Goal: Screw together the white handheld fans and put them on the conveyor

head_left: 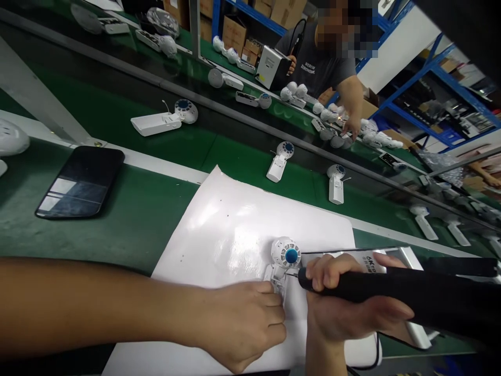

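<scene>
A small white handheld fan (285,256) with a blue hub lies on a glossy white sheet (227,230) at the near edge of the green bench. My left hand (245,324) is closed, its fingers pinching the fan's clear handle part. My right hand (348,303) is wrapped round a black electric screwdriver (395,295) whose tip touches the fan just below its head. A white box (391,258) sits behind the right hand.
A black phone (80,180) lies face up on the green mat at the left. Several white fans, such as one (164,121) and another (279,162), lie on the green conveyor belt. A co-worker (324,57) across the belt handles parts. Blue shelving with cartons stands behind.
</scene>
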Demonstrator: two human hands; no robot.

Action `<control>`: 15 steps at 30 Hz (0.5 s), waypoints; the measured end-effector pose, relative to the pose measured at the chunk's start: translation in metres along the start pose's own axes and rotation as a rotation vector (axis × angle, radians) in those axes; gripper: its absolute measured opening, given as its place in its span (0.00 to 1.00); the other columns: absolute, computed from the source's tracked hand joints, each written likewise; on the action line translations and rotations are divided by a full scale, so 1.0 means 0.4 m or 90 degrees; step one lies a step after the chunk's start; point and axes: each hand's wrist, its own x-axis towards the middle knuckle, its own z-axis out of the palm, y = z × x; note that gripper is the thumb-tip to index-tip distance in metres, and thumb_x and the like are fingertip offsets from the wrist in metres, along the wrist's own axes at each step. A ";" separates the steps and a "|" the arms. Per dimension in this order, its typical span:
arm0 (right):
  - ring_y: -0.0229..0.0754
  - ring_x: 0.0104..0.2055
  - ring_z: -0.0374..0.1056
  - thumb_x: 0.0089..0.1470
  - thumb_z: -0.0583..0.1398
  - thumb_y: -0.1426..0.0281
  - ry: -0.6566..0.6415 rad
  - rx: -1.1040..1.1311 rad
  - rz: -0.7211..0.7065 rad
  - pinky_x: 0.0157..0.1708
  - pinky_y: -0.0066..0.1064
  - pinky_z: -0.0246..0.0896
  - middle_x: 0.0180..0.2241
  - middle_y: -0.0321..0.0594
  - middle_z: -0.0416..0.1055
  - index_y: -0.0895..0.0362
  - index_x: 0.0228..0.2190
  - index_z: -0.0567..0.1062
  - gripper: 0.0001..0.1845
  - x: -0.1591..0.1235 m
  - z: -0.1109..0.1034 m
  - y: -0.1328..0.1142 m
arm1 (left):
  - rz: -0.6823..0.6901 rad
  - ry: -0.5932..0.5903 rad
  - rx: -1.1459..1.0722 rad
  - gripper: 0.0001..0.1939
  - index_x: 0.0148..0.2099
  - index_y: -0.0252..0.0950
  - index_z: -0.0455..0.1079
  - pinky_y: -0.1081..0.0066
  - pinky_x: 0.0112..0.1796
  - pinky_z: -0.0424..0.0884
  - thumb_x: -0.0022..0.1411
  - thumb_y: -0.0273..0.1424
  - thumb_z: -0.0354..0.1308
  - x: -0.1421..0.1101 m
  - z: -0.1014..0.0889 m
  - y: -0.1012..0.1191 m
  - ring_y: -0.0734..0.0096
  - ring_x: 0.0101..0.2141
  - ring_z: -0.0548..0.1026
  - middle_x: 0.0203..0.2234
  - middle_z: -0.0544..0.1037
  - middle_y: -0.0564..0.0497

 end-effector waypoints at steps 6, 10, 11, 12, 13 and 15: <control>0.36 0.14 0.51 0.60 0.59 0.40 0.026 0.020 0.046 0.16 0.31 0.57 0.18 0.21 0.62 0.46 0.47 0.63 0.28 -0.017 0.012 0.026 | 0.005 0.010 0.014 0.09 0.40 0.33 0.72 0.62 0.44 0.68 0.61 0.32 0.65 -0.001 0.004 -0.001 0.63 0.34 0.69 0.33 0.73 0.49; 0.36 0.15 0.52 0.61 0.59 0.41 0.034 0.035 0.041 0.16 0.31 0.57 0.18 0.21 0.61 0.46 0.47 0.63 0.26 -0.028 0.005 0.039 | 0.019 0.015 0.058 0.07 0.39 0.33 0.73 0.62 0.44 0.69 0.64 0.32 0.63 0.002 -0.003 0.004 0.64 0.34 0.69 0.32 0.72 0.49; 0.36 0.15 0.52 0.61 0.59 0.42 0.037 0.039 0.035 0.16 0.31 0.58 0.18 0.22 0.62 0.47 0.47 0.63 0.26 -0.030 0.005 0.042 | 0.020 0.023 0.086 0.08 0.39 0.33 0.73 0.61 0.45 0.68 0.67 0.33 0.62 0.002 -0.005 0.007 0.63 0.34 0.69 0.32 0.72 0.48; 0.36 0.15 0.53 0.61 0.60 0.43 0.040 0.042 0.027 0.17 0.31 0.58 0.19 0.22 0.62 0.47 0.47 0.63 0.25 -0.032 0.007 0.045 | 0.014 0.033 0.121 0.11 0.39 0.32 0.74 0.60 0.46 0.69 0.70 0.35 0.60 0.003 -0.005 0.011 0.62 0.35 0.70 0.33 0.73 0.47; 0.36 0.16 0.53 0.62 0.60 0.44 0.043 0.046 0.019 0.17 0.30 0.58 0.19 0.23 0.62 0.48 0.47 0.64 0.25 -0.033 0.012 0.046 | -0.001 0.044 0.159 0.14 0.40 0.31 0.75 0.58 0.48 0.68 0.73 0.38 0.59 0.002 -0.003 0.016 0.60 0.37 0.71 0.34 0.73 0.46; 0.36 0.16 0.54 0.62 0.61 0.46 0.036 0.057 0.014 0.18 0.31 0.59 0.19 0.24 0.63 0.49 0.48 0.65 0.24 -0.036 0.027 0.042 | -0.051 0.053 0.221 0.21 0.42 0.30 0.76 0.54 0.54 0.67 0.75 0.45 0.57 -0.004 0.007 0.031 0.56 0.40 0.72 0.36 0.75 0.43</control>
